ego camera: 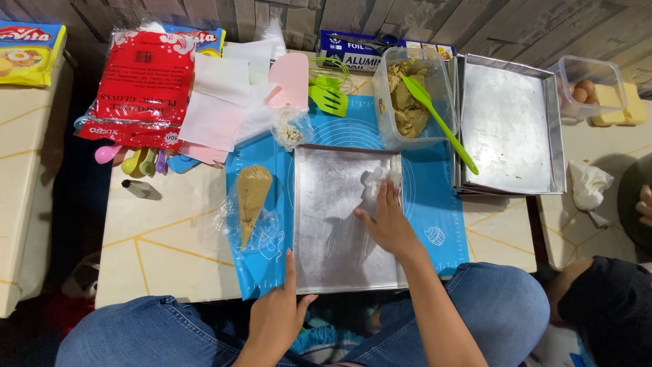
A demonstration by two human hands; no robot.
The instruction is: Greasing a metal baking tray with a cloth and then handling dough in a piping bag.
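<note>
Currently: right hand flat on square metal baking tray, fingers pressing white crumpled tissue against tray's far right corner; grip loosely clenched on the tissue. Left hand released, fingers straight, steadying tray's near left edge. Tray on blue silicone mat, centre of worktop, near front edge. Filled piping bag just left of tray, on mat. Clear tub of dough with green spatula beyond tray, far side. Stacked metal trays at right edge. Red glove packet at far left corner. Metal piping nozzle near left edge.
</note>
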